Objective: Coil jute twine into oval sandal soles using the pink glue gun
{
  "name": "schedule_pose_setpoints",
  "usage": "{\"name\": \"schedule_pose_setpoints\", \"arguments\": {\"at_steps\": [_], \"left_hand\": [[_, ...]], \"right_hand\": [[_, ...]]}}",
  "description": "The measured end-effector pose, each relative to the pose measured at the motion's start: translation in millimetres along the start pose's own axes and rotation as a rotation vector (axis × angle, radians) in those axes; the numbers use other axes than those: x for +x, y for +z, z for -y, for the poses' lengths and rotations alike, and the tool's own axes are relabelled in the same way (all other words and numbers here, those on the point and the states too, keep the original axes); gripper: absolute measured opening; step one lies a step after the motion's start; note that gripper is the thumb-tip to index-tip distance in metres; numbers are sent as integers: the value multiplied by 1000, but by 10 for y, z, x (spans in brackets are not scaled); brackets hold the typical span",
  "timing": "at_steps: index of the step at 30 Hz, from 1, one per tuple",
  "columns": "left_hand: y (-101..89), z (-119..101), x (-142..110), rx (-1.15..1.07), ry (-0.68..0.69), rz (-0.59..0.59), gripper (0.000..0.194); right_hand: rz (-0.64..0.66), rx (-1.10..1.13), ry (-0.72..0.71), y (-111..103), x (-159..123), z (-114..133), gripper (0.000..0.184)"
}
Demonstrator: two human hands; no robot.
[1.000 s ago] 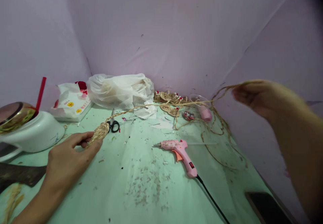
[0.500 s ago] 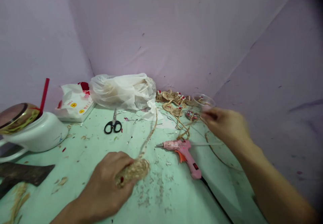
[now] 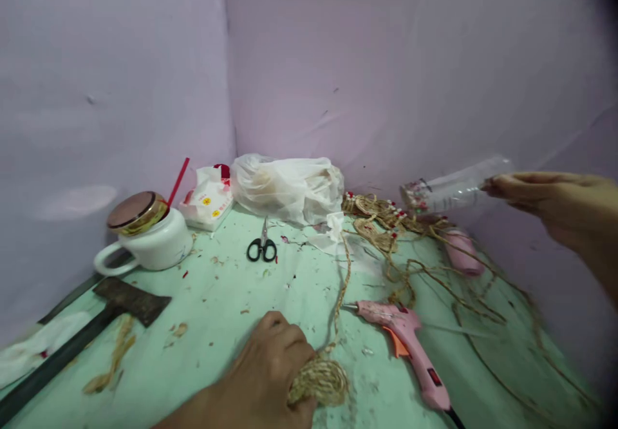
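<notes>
1. Here's the left hand (image 3: 273, 364), low and central over the counter (image 3: 217, 339), its grip closed around one end of a coiled, braided straw cord (image 3: 324, 382); the free strand runs away from it towards the white plastic bag (image 3: 290, 187).
2. Out right and higher, the right hand (image 3: 567, 207) pinches one end of a clear plastic sachet (image 3: 461, 181), red and pale beads (image 3: 416, 197) bunched at the far tip!
3. And here's the key relation: the sachet lies up and right of the coil, well apart, its long axis running sideways and pointing its beaded end left, away from the right hand. The left hand has the coil, the right the sachet.
4. Between them lies the pink glue gun (image 3: 403, 332), nozzle pointing left at the strand; touching or just beside, I can't tell.
5. Now the lettering: dark marks on the sachet, too blurred to read. The white tissue box (image 3: 207, 203) shows red print and yellow round emblems, with no legible brand.
</notes>
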State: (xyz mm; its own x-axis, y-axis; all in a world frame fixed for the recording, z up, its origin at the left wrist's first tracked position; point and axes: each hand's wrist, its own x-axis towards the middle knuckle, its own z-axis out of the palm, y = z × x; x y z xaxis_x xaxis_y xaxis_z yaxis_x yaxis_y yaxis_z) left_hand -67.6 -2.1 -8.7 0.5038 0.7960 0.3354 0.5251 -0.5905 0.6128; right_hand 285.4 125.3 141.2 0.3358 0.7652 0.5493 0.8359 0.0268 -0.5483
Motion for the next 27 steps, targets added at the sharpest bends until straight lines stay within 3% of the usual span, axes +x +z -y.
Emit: {"name": "schedule_pose_setpoints", "arguments": {"at_steps": [4, 7, 10, 12, 15, 19, 21, 23, 24, 25, 27], "left_hand": [[89, 125, -34, 71, 74, 42, 24], [170, 245, -71, 159, 154, 54, 34], [239, 323, -93, 230, 215, 9, 29], [267, 337, -93, 275, 213, -29, 15], [287, 338, -82, 309, 227, -60, 16], [293, 375, -78, 288, 240, -114, 13], [277, 385, -82, 258, 246, -119, 13], [238, 356, -86, 217, 246, -98, 27], [210, 324, -85, 185, 216, -77, 30], [178, 284, -80, 149, 154, -90, 27], [108, 198, -62, 67, 86, -157, 18]], "right_hand": [[212, 4, -76, 179, 5, 661, 18], [464, -2, -299, 582, -228, 1261, 10], [591, 7, -547, 1075, -522, 1760, 6], [615, -5, -662, 1409, -684, 1983, 10], [655, -41, -787, 1867, -839, 2183, 12], [658, -80, -869, 2234, -949, 2359, 25], [611, -81, -875, 2219, -985, 2401, 28], [540, -79, -834, 2024, -1007, 2350, 41], [501, -83, -794, 1859, -1016, 2274, 50], [468, -93, -744, 1653, -1028, 2162, 47], [437, -143, -623, 1161, -1083, 1839, 29]]}}
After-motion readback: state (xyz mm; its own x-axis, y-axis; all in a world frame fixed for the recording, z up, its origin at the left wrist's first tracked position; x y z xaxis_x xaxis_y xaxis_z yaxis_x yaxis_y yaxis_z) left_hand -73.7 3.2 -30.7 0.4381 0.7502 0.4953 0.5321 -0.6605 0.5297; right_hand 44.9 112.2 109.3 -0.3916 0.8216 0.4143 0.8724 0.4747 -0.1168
